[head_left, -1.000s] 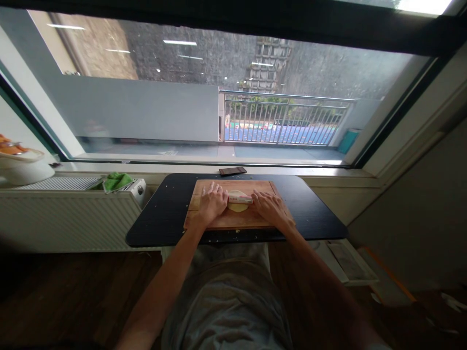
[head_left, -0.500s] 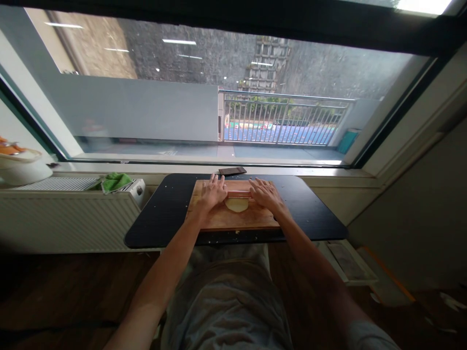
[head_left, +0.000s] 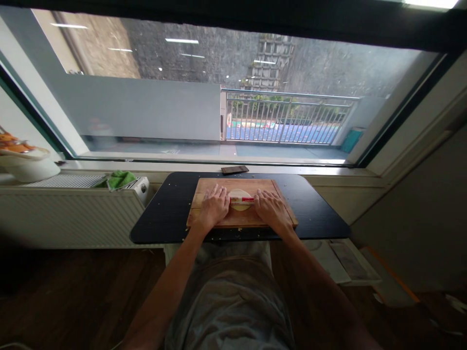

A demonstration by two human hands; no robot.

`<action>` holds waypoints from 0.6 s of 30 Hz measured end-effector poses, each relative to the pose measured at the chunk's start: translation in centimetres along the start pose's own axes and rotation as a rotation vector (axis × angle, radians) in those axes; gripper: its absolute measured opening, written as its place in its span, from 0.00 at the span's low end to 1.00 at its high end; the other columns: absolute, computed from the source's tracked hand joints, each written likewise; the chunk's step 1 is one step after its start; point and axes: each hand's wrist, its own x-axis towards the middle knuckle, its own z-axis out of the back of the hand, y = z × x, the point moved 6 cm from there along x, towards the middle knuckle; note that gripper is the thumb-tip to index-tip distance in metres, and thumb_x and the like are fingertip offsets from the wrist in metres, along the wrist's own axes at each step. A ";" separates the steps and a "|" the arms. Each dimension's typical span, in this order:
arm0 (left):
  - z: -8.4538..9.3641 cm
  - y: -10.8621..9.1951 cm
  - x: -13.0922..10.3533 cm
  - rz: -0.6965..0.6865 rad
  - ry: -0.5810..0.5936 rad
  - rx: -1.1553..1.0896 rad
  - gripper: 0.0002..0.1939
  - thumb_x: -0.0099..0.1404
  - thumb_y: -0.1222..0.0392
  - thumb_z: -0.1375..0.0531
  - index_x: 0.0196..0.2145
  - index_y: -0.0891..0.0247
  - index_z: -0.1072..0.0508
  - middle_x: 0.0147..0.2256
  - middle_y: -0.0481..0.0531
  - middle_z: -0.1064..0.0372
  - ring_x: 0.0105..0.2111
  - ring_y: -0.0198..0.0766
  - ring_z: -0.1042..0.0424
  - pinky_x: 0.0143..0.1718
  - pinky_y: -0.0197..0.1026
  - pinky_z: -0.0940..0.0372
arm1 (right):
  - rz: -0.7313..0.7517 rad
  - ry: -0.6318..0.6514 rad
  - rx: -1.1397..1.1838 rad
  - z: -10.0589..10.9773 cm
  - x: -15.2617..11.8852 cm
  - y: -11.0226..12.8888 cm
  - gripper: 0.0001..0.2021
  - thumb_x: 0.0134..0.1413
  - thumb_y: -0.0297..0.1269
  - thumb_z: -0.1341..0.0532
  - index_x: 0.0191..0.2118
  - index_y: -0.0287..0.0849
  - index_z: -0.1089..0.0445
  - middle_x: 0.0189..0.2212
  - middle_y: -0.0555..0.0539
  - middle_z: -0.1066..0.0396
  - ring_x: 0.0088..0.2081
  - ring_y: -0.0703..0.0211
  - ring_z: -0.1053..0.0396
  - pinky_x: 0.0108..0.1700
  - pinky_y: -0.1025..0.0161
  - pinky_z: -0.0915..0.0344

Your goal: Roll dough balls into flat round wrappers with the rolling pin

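A slim rolling pin (head_left: 241, 200) with a red and white printed band lies crosswise over a thin, pale round of dough (head_left: 241, 207). Dough shows both in front of the pin and behind it. My left hand (head_left: 216, 203) covers the pin's left end, and my right hand (head_left: 270, 206) covers its right end. Both palms hold the pin down from above, with the fingers reaching forward past it. Under the dough is a wooden cutting board (head_left: 204, 218) on a small black table (head_left: 160, 214).
A dark flat piece (head_left: 235, 170) lies at the table's far edge by the windowsill (head_left: 321, 170). Light crumbs dot the tabletop. To the left, a green cloth (head_left: 120, 179) rests on a white radiator (head_left: 83, 216), near a pale container (head_left: 31, 167). A large window stands ahead.
Both hands have drawn the rolling pin back toward me, from beyond the dough onto its middle. The pin has turned, so its printed band now shows.
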 end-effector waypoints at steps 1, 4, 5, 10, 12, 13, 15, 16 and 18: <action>0.0 0.0 0.2 0.006 0.000 0.005 0.30 0.82 0.52 0.56 0.73 0.61 0.32 0.70 0.63 0.31 0.76 0.54 0.44 0.76 0.63 0.48 | 0.000 0.014 0.007 -0.3 0.0 -0.2 0.22 0.79 0.37 0.53 0.61 0.39 0.24 0.59 0.32 0.21 0.62 0.43 0.25 0.67 0.48 0.35; 0.0 0.2 1.5 0.035 0.007 0.025 0.30 0.82 0.52 0.56 0.74 0.62 0.34 0.74 0.63 0.38 0.78 0.56 0.49 0.77 0.67 0.52 | 0.044 0.038 -0.005 -1.3 0.5 -1.1 0.21 0.77 0.36 0.50 0.66 0.42 0.27 0.64 0.35 0.24 0.65 0.43 0.28 0.68 0.49 0.35; -0.1 0.3 2.1 0.042 0.008 0.029 0.31 0.82 0.52 0.56 0.74 0.62 0.35 0.75 0.63 0.40 0.79 0.57 0.50 0.77 0.68 0.53 | 0.076 0.035 -0.019 -1.7 0.8 -1.3 0.22 0.76 0.36 0.48 0.68 0.42 0.29 0.67 0.35 0.26 0.68 0.43 0.31 0.70 0.47 0.37; -0.2 0.8 4.9 0.073 0.036 0.028 0.32 0.82 0.53 0.58 0.77 0.64 0.39 0.77 0.63 0.44 0.80 0.56 0.54 0.77 0.70 0.52 | 0.151 0.027 -0.047 -3.7 3.2 -2.4 0.25 0.73 0.33 0.46 0.71 0.39 0.32 0.73 0.36 0.35 0.74 0.39 0.39 0.75 0.38 0.44; -0.2 0.9 5.8 0.094 0.056 0.028 0.32 0.81 0.53 0.58 0.76 0.63 0.38 0.77 0.62 0.45 0.80 0.56 0.53 0.76 0.71 0.51 | 0.099 0.034 -0.042 -4.2 4.2 -2.8 0.25 0.75 0.33 0.49 0.70 0.40 0.30 0.72 0.37 0.33 0.73 0.40 0.38 0.74 0.37 0.42; -0.2 0.9 6.0 0.102 0.066 0.029 0.32 0.81 0.54 0.58 0.76 0.64 0.38 0.77 0.63 0.45 0.79 0.57 0.53 0.76 0.71 0.50 | 0.084 0.037 -0.040 -4.4 4.5 -2.9 0.25 0.75 0.33 0.50 0.70 0.42 0.30 0.72 0.38 0.32 0.73 0.40 0.38 0.74 0.37 0.40; -0.1 0.9 6.2 0.104 0.078 0.037 0.31 0.81 0.55 0.57 0.75 0.65 0.37 0.77 0.64 0.45 0.79 0.57 0.51 0.75 0.71 0.48 | 0.068 0.028 -0.044 -4.4 4.7 -2.9 0.25 0.76 0.33 0.50 0.71 0.44 0.30 0.72 0.39 0.32 0.73 0.41 0.37 0.73 0.38 0.40; 0.0 0.8 6.1 0.102 0.077 0.042 0.30 0.81 0.56 0.57 0.74 0.65 0.36 0.77 0.64 0.44 0.79 0.56 0.50 0.75 0.70 0.47 | 0.071 0.019 -0.051 -4.2 4.5 -2.8 0.25 0.76 0.34 0.50 0.71 0.44 0.30 0.73 0.40 0.33 0.73 0.41 0.38 0.74 0.38 0.40; 0.1 0.7 5.5 0.083 0.070 0.053 0.28 0.82 0.56 0.57 0.70 0.65 0.31 0.74 0.65 0.39 0.78 0.56 0.48 0.74 0.68 0.45 | 0.086 0.017 -0.073 -3.7 3.9 -2.4 0.24 0.77 0.34 0.50 0.70 0.43 0.29 0.74 0.40 0.35 0.74 0.41 0.38 0.74 0.40 0.41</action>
